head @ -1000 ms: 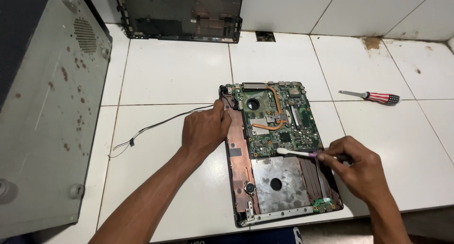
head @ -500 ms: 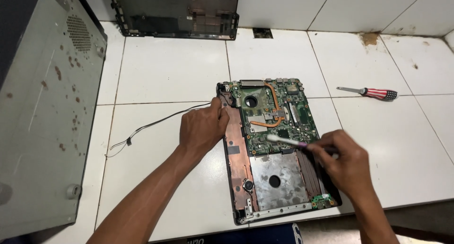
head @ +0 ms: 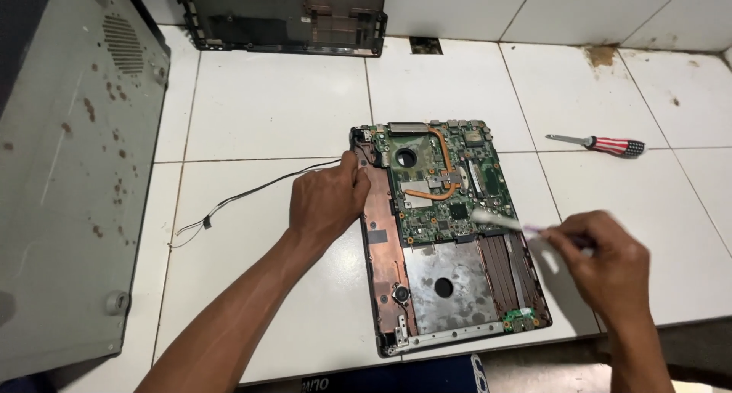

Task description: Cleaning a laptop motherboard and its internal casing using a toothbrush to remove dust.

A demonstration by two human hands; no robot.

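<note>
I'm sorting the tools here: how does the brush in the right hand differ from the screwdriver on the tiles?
The brush is held by the right hand, its pale bristles at the green board; the screwdriver lies untouched on the tiled floor. The brush looks blurred; the screwdriver, with its striped handle, is sharp. Both are slim hand tools.

The laptop base (head: 450, 240) shows a green circuit board (head: 446, 183) crossed by a copper-orange heat pipe (head: 444, 160), with a coppery-brown strip down its left edge and a dull silver plate (head: 450, 286) below. The toothbrush (head: 496, 221) has a white head and a purplish handle. The screwdriver (head: 598, 143) wears a red handle striped white — its shaft is bare steel. A thin black wire (head: 244, 195) crosses the white tiles (head: 274, 103). The grey metal case panel (head: 69, 172) is speckled with brown rust spots; the plastic shell (head: 286, 16) is black.
</note>
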